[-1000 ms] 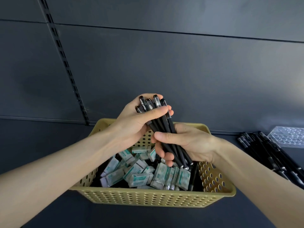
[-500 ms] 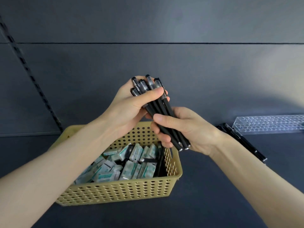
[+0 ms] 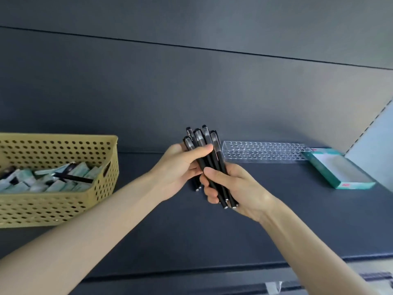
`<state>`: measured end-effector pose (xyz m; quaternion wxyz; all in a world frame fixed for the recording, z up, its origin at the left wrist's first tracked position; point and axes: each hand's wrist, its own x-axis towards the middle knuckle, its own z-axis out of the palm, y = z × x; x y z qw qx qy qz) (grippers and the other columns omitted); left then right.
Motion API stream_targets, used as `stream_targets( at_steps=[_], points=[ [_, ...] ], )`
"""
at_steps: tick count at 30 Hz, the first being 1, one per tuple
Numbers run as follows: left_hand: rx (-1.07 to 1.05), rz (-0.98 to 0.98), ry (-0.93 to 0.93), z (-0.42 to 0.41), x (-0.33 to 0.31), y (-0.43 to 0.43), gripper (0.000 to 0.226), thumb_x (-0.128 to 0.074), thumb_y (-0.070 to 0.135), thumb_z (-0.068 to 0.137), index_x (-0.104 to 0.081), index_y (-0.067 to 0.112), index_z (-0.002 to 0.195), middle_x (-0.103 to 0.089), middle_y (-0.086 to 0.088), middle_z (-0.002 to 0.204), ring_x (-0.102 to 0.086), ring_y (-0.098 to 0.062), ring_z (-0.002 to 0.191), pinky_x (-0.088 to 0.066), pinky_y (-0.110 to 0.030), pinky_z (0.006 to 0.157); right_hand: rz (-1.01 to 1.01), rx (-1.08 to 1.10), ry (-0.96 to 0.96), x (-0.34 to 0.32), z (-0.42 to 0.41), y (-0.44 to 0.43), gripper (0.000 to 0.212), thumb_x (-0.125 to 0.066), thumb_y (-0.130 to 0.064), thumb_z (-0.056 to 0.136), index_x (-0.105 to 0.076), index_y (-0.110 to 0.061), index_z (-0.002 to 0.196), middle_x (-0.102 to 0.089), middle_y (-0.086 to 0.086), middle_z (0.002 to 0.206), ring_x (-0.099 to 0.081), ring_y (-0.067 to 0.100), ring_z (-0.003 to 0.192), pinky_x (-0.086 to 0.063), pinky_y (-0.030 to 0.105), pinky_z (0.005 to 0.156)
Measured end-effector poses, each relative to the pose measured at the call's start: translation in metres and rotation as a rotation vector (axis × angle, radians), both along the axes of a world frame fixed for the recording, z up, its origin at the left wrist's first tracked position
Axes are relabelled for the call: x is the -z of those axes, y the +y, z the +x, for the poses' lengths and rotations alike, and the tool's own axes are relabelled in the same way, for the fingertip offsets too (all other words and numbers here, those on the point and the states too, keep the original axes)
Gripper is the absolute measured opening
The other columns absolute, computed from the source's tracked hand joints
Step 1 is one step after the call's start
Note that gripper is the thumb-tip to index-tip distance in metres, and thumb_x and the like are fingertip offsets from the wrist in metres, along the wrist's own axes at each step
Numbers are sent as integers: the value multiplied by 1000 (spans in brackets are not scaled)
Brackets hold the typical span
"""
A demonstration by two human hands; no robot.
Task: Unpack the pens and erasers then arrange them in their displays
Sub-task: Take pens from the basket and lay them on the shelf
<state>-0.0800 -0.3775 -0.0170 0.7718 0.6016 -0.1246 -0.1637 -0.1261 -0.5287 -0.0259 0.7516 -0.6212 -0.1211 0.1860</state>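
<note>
Both hands hold one bundle of several black pens [image 3: 209,152] above the middle of the dark shelf. My left hand [image 3: 180,169] grips the upper half, thumb across the barrels. My right hand [image 3: 231,186] wraps the lower half; the pen tips stick out below it. A clear acrylic pen display [image 3: 263,153] full of round holes lies just right of the bundle, against the back wall. The yellow perforated basket [image 3: 55,201] at the left holds several wrapped erasers [image 3: 53,179] and a loose black pen [image 3: 74,178].
A green and white open display box [image 3: 338,169] lies at the right end of the shelf [image 3: 297,220], beside a pale slanted divider [image 3: 372,133]. The dark back panel rises behind everything. The shelf's front edge runs below my forearms.
My hands have carried the pen bundle right, away from the basket, which now sits at the far left. The clear display and the green box have come into view.
</note>
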Motion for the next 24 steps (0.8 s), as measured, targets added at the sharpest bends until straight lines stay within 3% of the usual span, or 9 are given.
stream_targets(
  at_steps=[3, 6, 11, 15, 18, 21, 24],
  points=[
    [-12, 130, -57, 7, 19, -25, 22, -64, 17, 90, -62, -4, 98, -64, -18, 77, -57, -25, 53, -49, -34, 66, -43, 73, 22, 16, 10, -21, 14, -48, -15, 97, -55, -2, 95, -57, 6, 76, -53, 15, 61, -48, 26, 58],
    [-36, 225, -90, 25, 35, -41, 13, -64, 17, 90, -62, 4, 86, -62, -10, 62, -53, -25, 46, -44, -27, 50, -157, 129, -2, 31, 23, -35, 14, -47, -17, 98, -59, -12, 94, -63, 5, 77, -59, 16, 69, -51, 25, 67],
    [-59, 303, -45, 62, 56, -61, 16, -64, 16, 89, -65, 3, 99, -59, 1, 73, -50, -7, 55, -36, -18, 44, -546, 202, -191, 44, 53, -46, 19, -44, -22, 99, -62, -21, 95, -68, -6, 92, -62, 6, 82, -49, 18, 77],
    [-57, 354, -44, 83, 65, -65, 3, -67, 20, 88, -66, 17, 86, -60, 8, 67, -51, -9, 58, -35, -19, 45, -732, 249, -195, 56, 72, -53, 22, -45, -31, 97, -58, -14, 100, -64, -4, 78, -57, 10, 73, -46, 25, 70],
    [-114, 450, -56, 92, 71, -64, 8, -72, 27, 83, -68, 22, 88, -63, 17, 64, -54, -2, 58, -37, -15, 45, -891, 288, -223, 65, 84, -60, 35, -45, -39, 95, -53, -9, 78, -51, -2, 67, -46, 23, 79, -38, 31, 70],
    [-204, 539, -119, 96, 77, -61, 17, -74, 30, 81, -68, 17, 91, -67, 11, 71, -58, 3, 60, -40, -11, 50, -1038, 330, -296, 72, 92, -65, 41, -43, -38, 96, -38, -19, 60, -46, -2, 76, -40, 24, 88, -33, 30, 77],
    [-330, 738, -261, 95, 83, -62, 36, -75, 34, 78, -59, 2, 80, -55, -1, 64, -47, -9, 58, -35, -25, 56, -1048, 403, -328, 81, 95, -67, 33, -44, -38, 96, -48, -18, 69, -50, -2, 85, -42, 21, 94, -32, 27, 79]
  ],
)
